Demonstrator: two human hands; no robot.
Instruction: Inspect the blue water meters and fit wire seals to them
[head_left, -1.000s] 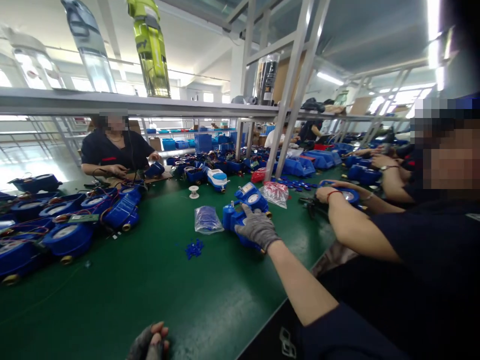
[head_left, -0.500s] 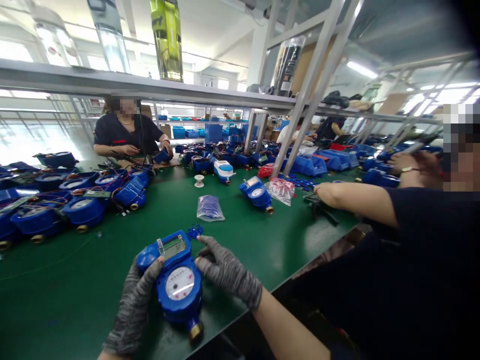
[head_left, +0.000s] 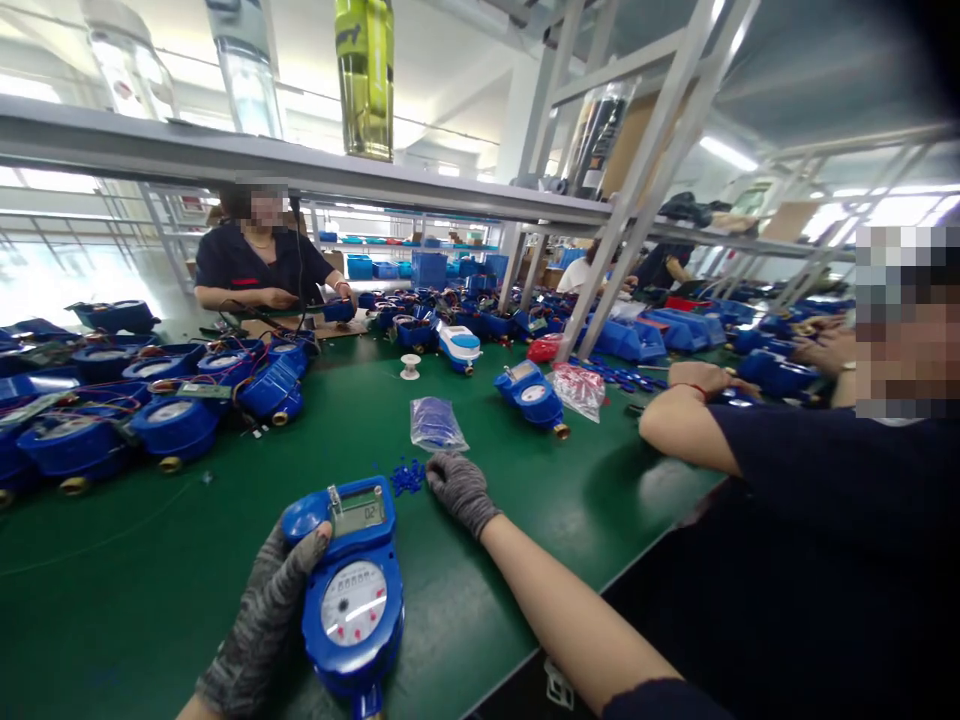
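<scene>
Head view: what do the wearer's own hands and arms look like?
The left hand and right hand wear close-fitting, mottled grey knitted gloves reaching the wrists; the left thumb's tip is uncovered. The right forearm is bare up to a dark navy fabric sleeve; the left sleeve is out of view. No markings show on the gloves.

A green bottle (head_left: 365, 85) and a clear bottle (head_left: 251, 90) stand on a shelf (head_left: 450, 190), a person (head_left: 255, 268) in dark clothes visible beneath
</scene>
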